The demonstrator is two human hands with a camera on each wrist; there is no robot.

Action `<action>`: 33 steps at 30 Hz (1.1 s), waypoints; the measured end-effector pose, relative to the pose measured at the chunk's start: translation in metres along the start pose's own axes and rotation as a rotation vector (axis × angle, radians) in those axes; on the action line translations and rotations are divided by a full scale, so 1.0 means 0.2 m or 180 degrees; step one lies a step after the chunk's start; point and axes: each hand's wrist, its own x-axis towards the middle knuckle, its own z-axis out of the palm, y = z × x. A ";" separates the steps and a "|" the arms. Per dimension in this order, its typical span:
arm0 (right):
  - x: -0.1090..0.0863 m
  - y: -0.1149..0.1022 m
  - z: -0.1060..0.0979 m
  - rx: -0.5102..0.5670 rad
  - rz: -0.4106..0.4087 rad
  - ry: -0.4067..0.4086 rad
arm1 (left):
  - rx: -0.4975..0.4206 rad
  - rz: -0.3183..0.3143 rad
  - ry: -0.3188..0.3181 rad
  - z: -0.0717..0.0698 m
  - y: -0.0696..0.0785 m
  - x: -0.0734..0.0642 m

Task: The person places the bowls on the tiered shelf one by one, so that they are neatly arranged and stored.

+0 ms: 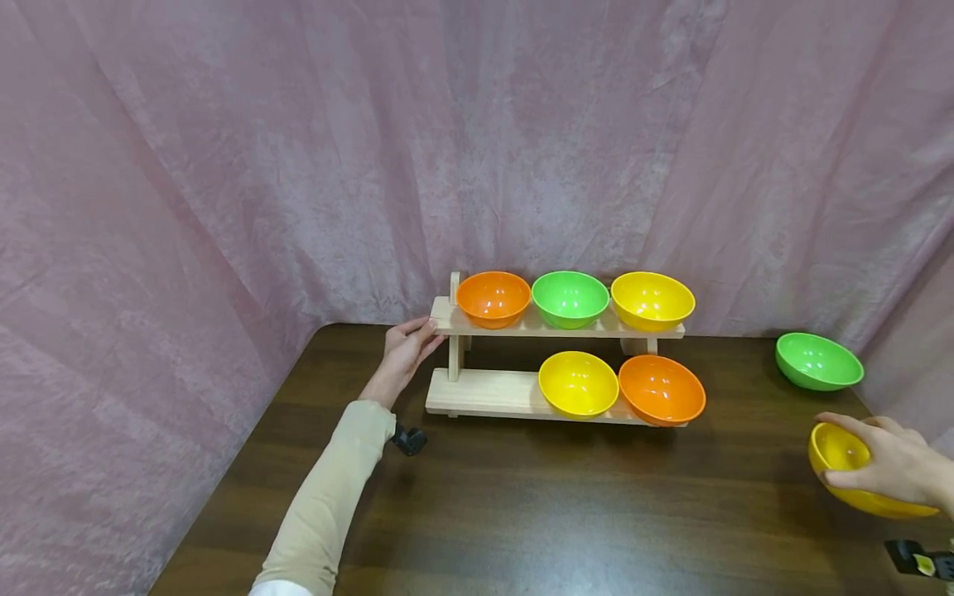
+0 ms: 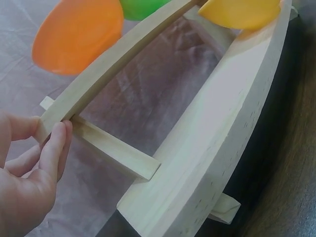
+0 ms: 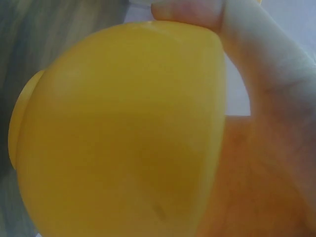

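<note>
My left hand pinches the left end of the upper board of a two-tier wooden rack, thumb on one face and fingers on the other. In the left wrist view that grip on the rack shows up close. Far to the right, my right hand holds a yellow bowl by its rim, the bowl tilted. Its rounded outside and foot fill the right wrist view, where the bowl hides most of the fingers. Just behind this hand, a green bowl rests on the table.
The upper tier carries an orange bowl, a green bowl and a yellow bowl. Below stand another yellow bowl and orange bowl, towards the right. Pink curtains hang behind the brown table.
</note>
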 end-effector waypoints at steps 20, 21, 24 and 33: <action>0.03 -0.15 -0.03 0.0087 -0.0164 0.0058 | -0.0082 -0.0038 0.0007 0.00 0.00 -0.01; 0.04 -0.15 -0.03 0.0089 -0.0175 0.0078 | -0.0081 -0.0035 0.0006 0.00 0.00 -0.01; 0.05 -0.18 -0.05 0.0051 -0.0202 0.0113 | -0.0088 -0.0034 0.0005 0.00 0.00 -0.01; 0.07 -0.27 -0.08 0.0149 -0.0320 0.0173 | -0.0079 -0.0030 0.0002 0.00 0.00 -0.01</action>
